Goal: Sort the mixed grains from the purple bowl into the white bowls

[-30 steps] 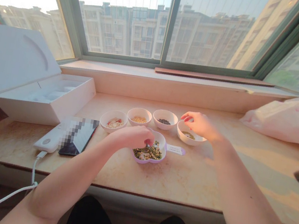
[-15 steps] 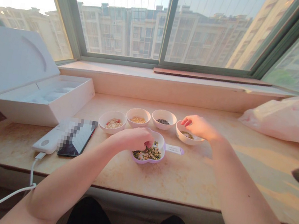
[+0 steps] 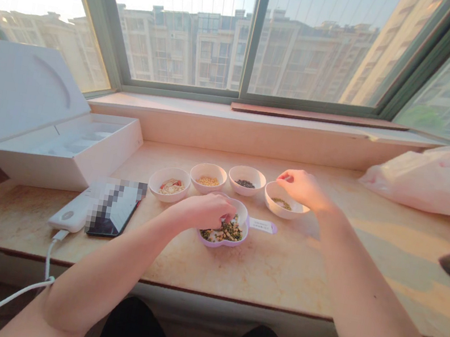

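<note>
My left hand is over the purple-rimmed bowl, its fingers pinched together among the mixed green, yellow and dark beans. Whatever its fingertips hold is too small to make out. Just above the rightmost white bowl is my right hand, thumb and fingers closed in a pinch. Small greenish beans lie inside that bowl. Beside it stand a white bowl of dark beans, one of yellow kernels, and one of pale and red pieces.
A paper label sticks out right of the purple bowl. To the left are a phone, a white power bank with a cable, and an open white box. A plastic bag lies at the right.
My right hand has risen slightly and moved right, toward the bowl's rim. My left hand has shifted a little to the right over the mixed beans.
</note>
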`<act>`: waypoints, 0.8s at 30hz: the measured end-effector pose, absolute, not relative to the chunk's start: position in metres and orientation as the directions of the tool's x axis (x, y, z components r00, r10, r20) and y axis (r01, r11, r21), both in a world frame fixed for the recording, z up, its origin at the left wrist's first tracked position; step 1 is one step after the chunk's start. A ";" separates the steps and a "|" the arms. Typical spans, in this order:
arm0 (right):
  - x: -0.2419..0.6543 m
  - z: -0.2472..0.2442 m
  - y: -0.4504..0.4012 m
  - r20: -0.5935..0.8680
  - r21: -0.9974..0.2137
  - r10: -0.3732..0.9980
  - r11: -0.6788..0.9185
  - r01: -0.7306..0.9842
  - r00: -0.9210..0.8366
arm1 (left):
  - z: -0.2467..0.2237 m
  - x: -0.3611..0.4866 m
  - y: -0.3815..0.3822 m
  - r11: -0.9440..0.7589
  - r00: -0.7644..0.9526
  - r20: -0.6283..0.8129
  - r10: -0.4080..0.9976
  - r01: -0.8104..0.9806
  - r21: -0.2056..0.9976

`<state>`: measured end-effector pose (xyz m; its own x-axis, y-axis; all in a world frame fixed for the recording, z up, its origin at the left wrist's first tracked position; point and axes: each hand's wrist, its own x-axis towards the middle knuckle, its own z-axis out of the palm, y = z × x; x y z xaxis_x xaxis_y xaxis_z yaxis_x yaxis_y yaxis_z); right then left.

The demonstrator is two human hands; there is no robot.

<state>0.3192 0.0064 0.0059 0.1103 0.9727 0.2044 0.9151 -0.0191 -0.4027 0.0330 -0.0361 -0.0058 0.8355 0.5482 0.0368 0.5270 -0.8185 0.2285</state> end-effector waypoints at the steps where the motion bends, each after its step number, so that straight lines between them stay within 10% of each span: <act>1: 0.318 0.006 0.006 0.214 -0.408 0.969 -0.029 0.913 0.126 | -0.004 0.033 -0.037 -0.815 0.832 0.046 0.552 0.528 0.238; 13: 0.280 0.017 -0.008 0.309 -0.483 0.945 0.058 0.874 0.108 | 0.007 0.000 0.004 -0.671 0.520 0.445 0.729 0.672 0.315; 24: 0.225 0.004 -0.040 0.224 -0.569 0.867 0.486 0.663 -0.444 | -0.010 -0.014 0.031 -0.648 0.516 0.433 0.739 0.720 0.248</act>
